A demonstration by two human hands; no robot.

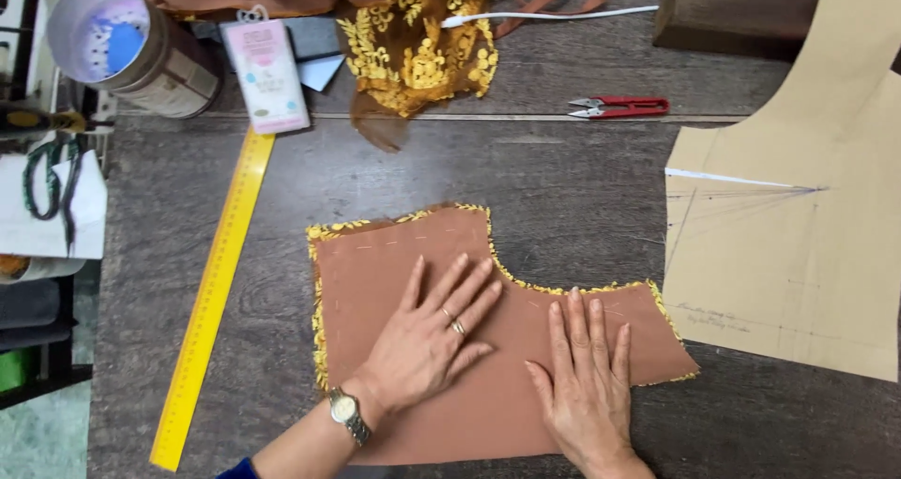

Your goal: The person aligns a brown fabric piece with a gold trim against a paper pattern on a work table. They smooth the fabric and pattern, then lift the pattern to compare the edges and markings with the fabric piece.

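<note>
A cut piece of brown fabric (375, 263) lies flat on the dark wooden table (563, 188), with yellow embroidered lace showing along its top, left and right edges. My left hand (427, 334), wearing a wristwatch and rings, rests palm down on the middle of the fabric with fingers spread. To its right, my right hand (587, 380) presses flat on the fabric's lower right part. Neither hand holds anything.
A yellow ruler (216, 282) lies diagonally at the left. Red thread snips (619, 107) sit at the back. A beige paper pattern (788, 235) covers the right side. Yellow lace cloth (418, 47), a pink package (266, 74) and a round tin (127, 43) are at the back left.
</note>
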